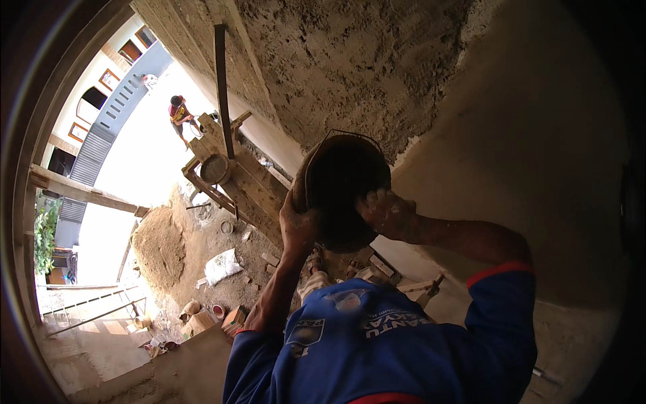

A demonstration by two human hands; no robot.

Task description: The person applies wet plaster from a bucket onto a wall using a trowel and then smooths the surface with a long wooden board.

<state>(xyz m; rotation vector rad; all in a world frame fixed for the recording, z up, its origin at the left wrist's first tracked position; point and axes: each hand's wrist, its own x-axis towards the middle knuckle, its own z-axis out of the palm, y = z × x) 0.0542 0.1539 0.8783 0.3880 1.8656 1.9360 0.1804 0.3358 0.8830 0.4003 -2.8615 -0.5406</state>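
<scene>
A dark, mortar-stained bucket (302, 176) with a thin wire handle is tipped so that its mouth faces me, close to the wall. Its inside is too dark to make out. My left hand (300, 225) grips the bucket's left side, with the thumb toward the mouth. At the right of the mouth, my right hand (389, 213) is closed with curled fingers over the rim; its fingertips are partly lost in the shadow. Rough wet-looking plaster (363, 67) covers the wall ahead, bordered on the right by a smoother wall surface (511, 161).
Wooden scaffold planks (252, 185) run to the left, carrying another bucket (215, 170) and crossed by a long strip (221, 87). Below lie a sand heap (159, 246), a white sack (222, 267) and scattered debris. Another person (180, 116) is outside, beyond the planks.
</scene>
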